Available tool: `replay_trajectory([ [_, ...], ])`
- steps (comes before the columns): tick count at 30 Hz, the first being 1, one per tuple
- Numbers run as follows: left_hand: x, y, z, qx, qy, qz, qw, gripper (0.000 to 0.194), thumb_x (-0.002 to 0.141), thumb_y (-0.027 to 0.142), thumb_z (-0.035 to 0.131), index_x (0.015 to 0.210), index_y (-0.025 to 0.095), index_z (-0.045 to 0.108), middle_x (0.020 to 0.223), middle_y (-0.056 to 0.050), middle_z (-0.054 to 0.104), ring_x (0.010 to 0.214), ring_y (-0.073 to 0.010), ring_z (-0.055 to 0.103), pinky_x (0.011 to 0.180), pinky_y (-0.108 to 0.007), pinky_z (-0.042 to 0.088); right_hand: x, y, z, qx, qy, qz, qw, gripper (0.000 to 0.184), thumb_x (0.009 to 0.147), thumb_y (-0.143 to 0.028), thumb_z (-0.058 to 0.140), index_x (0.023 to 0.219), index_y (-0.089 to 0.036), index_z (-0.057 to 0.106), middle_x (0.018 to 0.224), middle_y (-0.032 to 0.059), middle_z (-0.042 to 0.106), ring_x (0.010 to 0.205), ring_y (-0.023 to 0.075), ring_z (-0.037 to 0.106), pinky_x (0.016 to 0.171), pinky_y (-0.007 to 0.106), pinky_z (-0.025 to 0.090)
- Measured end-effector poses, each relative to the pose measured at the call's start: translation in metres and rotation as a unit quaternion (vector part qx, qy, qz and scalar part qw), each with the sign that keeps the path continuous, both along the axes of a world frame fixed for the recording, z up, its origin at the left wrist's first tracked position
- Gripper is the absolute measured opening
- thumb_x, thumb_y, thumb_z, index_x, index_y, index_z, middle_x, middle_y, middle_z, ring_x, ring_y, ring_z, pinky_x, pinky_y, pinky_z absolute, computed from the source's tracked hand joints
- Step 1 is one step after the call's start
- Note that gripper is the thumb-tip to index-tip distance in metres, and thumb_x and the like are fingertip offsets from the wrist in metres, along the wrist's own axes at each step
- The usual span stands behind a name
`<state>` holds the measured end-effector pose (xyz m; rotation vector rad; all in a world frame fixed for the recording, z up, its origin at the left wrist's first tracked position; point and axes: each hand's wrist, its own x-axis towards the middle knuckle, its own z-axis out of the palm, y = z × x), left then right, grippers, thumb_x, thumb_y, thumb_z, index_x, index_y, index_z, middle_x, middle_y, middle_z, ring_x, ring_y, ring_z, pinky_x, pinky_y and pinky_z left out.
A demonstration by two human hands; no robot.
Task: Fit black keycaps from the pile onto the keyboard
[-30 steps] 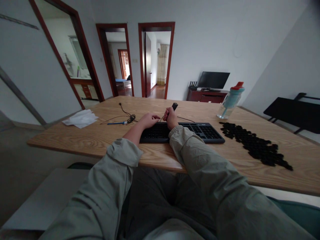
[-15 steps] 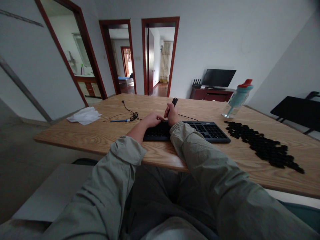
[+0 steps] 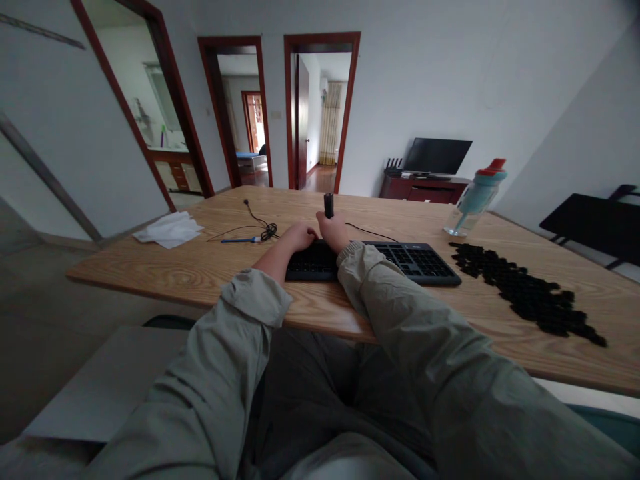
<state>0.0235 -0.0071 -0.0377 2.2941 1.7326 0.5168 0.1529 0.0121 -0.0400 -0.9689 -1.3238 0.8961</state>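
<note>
Flat black keyboard [image 3: 400,261], matte plastic, lies on grainy wood table [image 3: 200,267] w/ many caps off. R hand [image 3: 334,232] fisted round a short dark tool handle [image 3: 329,205], upright over keyboard's left part. L hand [image 3: 299,236] rests curled on keyboard's left end, gripping nothing visible. Loose black keycaps [image 3: 525,293] heaped to the right; clear water bottle [image 3: 473,200] behind them.

Keyboard [image 3: 400,261] on table [image 3: 200,267], keycaps [image 3: 525,293] to its right.

A home's living room: a flat black television [image 3: 437,155] on a low dark-red wooden cabinet [image 3: 423,188], red-framed doorways [image 3: 321,110] opening onto curtained rooms.
</note>
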Motion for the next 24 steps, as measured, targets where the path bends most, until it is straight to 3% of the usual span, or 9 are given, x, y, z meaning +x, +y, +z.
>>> replay_trajectory([
  [3,0.000,0.004,-0.003,0.013,-0.008,-0.010,1.000,0.033,0.089,0.017,0.049,0.103,0.012,0.078,0.107,-0.013,0.075,0.088,-0.0204,0.068,0.082,-0.028,0.049,-0.004,-0.002,0.000,0.082,-0.092,-0.042,0.992,0.032,0.078,-0.023,0.058,0.052,-0.019,0.040,0.051,-0.0025,0.036,0.052,0.0083,0.031,0.044,0.024,0.019],
  [6,-0.002,0.007,-0.005,0.034,-0.020,-0.025,0.999,0.032,0.088,0.016,0.049,0.100,0.011,0.078,0.106,-0.013,0.075,0.089,-0.0205,0.067,0.083,-0.027,0.048,-0.006,-0.003,0.001,0.120,-0.134,-0.002,0.984,0.028,0.077,-0.024,0.060,0.054,-0.018,0.045,0.053,-0.0023,0.041,0.053,0.0083,0.035,0.045,0.022,0.021],
  [10,-0.004,0.005,-0.004,0.013,-0.028,-0.027,0.999,0.036,0.086,0.015,0.047,0.104,0.013,0.079,0.101,-0.010,0.076,0.083,-0.0187,0.067,0.077,-0.026,0.049,0.008,-0.009,0.017,0.076,-0.064,0.032,0.995,0.030,0.079,-0.024,0.059,0.056,-0.019,0.041,0.050,-0.0034,0.038,0.048,0.0079,0.035,0.042,0.022,0.025],
  [13,-0.005,0.003,-0.001,-0.007,-0.043,-0.011,0.999,0.037,0.083,0.015,0.049,0.106,0.015,0.079,0.102,-0.008,0.076,0.086,-0.0185,0.067,0.078,-0.026,0.049,0.034,-0.015,0.031,0.032,0.021,0.055,0.998,0.027,0.082,-0.024,0.056,0.060,-0.020,0.042,0.049,-0.0036,0.040,0.043,0.0084,0.036,0.039,0.023,0.030],
  [15,-0.007,0.005,0.000,-0.013,-0.049,-0.005,0.999,0.037,0.081,0.015,0.050,0.105,0.015,0.079,0.102,-0.008,0.076,0.088,-0.0187,0.067,0.079,-0.026,0.050,0.055,-0.018,0.035,0.042,0.022,0.059,0.997,0.024,0.081,-0.023,0.059,0.062,-0.020,0.044,0.051,-0.0032,0.044,0.042,0.0081,0.038,0.039,0.022,0.030],
  [20,-0.013,0.010,-0.002,-0.018,-0.066,-0.007,0.998,0.034,0.080,0.015,0.053,0.103,0.015,0.079,0.102,-0.007,0.076,0.090,-0.0189,0.068,0.082,-0.027,0.050,0.098,-0.017,0.023,0.105,-0.132,0.052,0.984,0.014,0.083,-0.030,0.063,0.078,-0.017,0.063,0.063,0.0002,0.057,0.051,0.0096,0.045,0.049,0.023,0.038],
  [22,-0.012,0.009,-0.002,-0.021,-0.070,-0.006,0.997,0.034,0.080,0.015,0.054,0.103,0.016,0.079,0.101,-0.008,0.076,0.090,-0.0190,0.068,0.082,-0.027,0.050,0.105,-0.018,0.016,0.141,-0.262,0.054,0.953,0.012,0.081,-0.028,0.066,0.086,-0.018,0.070,0.073,0.0023,0.062,0.061,0.0115,0.050,0.061,0.025,0.042],
  [24,-0.011,0.007,0.000,-0.021,-0.066,-0.007,0.998,0.033,0.081,0.015,0.054,0.102,0.015,0.079,0.102,-0.008,0.076,0.091,-0.0192,0.068,0.083,-0.027,0.050,0.105,-0.023,0.010,0.167,-0.397,0.075,0.899,0.013,0.079,-0.025,0.069,0.089,-0.020,0.074,0.085,0.0045,0.066,0.071,0.0139,0.055,0.071,0.026,0.043],
])
